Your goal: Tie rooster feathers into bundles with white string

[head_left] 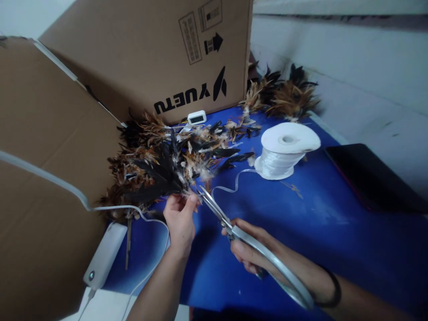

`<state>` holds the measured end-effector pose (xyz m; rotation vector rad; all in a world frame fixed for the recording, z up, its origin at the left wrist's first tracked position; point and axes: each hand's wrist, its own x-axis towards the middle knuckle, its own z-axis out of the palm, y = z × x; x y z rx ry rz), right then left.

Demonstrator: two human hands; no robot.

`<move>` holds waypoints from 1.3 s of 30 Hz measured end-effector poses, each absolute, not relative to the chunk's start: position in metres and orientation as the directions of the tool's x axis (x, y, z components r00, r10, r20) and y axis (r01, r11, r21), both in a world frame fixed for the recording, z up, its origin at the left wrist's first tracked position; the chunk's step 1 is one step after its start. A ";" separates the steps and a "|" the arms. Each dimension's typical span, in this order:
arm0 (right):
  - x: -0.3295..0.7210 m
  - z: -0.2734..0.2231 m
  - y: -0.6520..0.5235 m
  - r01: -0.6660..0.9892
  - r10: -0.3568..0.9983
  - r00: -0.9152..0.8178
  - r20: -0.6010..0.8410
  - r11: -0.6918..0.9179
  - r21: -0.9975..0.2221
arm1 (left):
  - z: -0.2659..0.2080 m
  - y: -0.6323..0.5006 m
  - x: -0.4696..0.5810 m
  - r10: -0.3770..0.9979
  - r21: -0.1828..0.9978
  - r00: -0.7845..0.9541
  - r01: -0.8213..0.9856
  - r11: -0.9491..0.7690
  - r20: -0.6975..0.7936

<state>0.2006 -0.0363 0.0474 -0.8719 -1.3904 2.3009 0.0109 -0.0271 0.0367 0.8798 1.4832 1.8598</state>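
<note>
My left hand (181, 220) pinches the base of a bunch of dark feathers (160, 174) between thumb and fingers. Pale fluff shows at the pinched end. In my right hand (250, 247) is a pair of scissors (230, 227) with long silver handles. Their blades lie slightly apart, tips right beside my left fingertips and the feather base. A thin white ribbon (230, 189) runs from near the blade tips to a white spool (284, 149) standing on the blue tabletop (267, 214). Whether the blades touch the ribbon or the feathers, I cannot tell.
Loose brown and black feathers (143, 156) spread behind my left hand. Cardboard boxes (133, 58) wall the back and left. A small white digital display (197, 117) and feather bunches (290, 96) lie at the back. A dark tablet (377, 176) is right, a cabled white power bank (105, 254) left.
</note>
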 end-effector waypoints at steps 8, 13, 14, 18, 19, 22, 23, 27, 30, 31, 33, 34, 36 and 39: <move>0.205 0.051 -0.034 0.074 0.552 -0.747 -0.370 -0.484 -0.872 | 0.033 -0.030 0.011 0.794 0.991 -0.601 -0.025 -0.134 0.092; 0.204 0.057 -0.032 0.049 0.611 -0.720 -0.328 -0.426 -0.903 | 0.032 -0.031 0.012 0.801 0.992 -0.591 -0.002 -0.125 0.100; 0.204 0.057 -0.032 0.047 0.622 -0.713 -0.323 -0.417 -0.908 | 0.032 -0.031 0.013 0.806 0.992 -0.583 -0.005 -0.128 0.101; 0.204 0.059 -0.032 0.051 0.657 -0.688 -0.307 -0.379 -0.924 | 0.033 -0.032 0.014 0.821 0.991 -0.562 -0.016 -0.136 0.104; 0.204 0.060 -0.032 0.054 0.665 -0.682 -0.304 -0.369 -0.928 | 0.033 -0.032 0.014 0.820 0.990 -0.561 -0.014 -0.141 0.109; 0.202 0.064 -0.034 0.045 0.699 -0.648 -0.303 -0.362 -0.931 | 0.033 -0.032 0.015 0.821 0.989 -0.559 -0.012 -0.149 0.117; 0.202 0.065 -0.034 0.041 0.705 -0.640 -0.305 -0.365 -0.930 | 0.033 -0.032 0.015 0.822 0.989 -0.557 -0.014 -0.150 0.116; 0.200 0.066 -0.034 0.078 0.652 -0.682 -0.331 -0.385 -0.920 | 0.033 -0.032 0.016 0.825 0.989 -0.555 -0.023 -0.144 0.107; 0.200 0.061 -0.034 0.130 0.614 -0.697 -0.370 -0.399 -0.908 | 0.034 -0.032 0.017 0.829 0.990 -0.550 -0.024 -0.141 0.105; 0.201 0.060 -0.035 0.144 0.608 -0.695 -0.383 -0.404 -0.903 | 0.034 -0.033 0.017 0.832 0.990 -0.545 -0.023 -0.139 0.104; 0.201 0.056 -0.036 0.165 0.602 -0.691 -0.401 -0.409 -0.898 | 0.033 -0.033 0.017 0.840 0.991 -0.533 -0.017 -0.134 0.104; 0.201 0.055 -0.036 0.171 0.601 -0.690 -0.404 -0.407 -0.897 | 0.033 -0.033 0.016 0.842 0.991 -0.529 -0.012 -0.133 0.106; 0.201 0.054 -0.035 0.190 0.596 -0.694 -0.404 -0.389 -0.902 | 0.031 -0.033 0.014 0.846 0.991 -0.522 -0.006 -0.135 0.112; 0.205 0.054 -0.029 0.263 0.642 -0.682 -0.350 -0.231 -0.937 | 0.028 -0.031 0.010 0.852 0.991 -0.513 -0.005 -0.130 0.109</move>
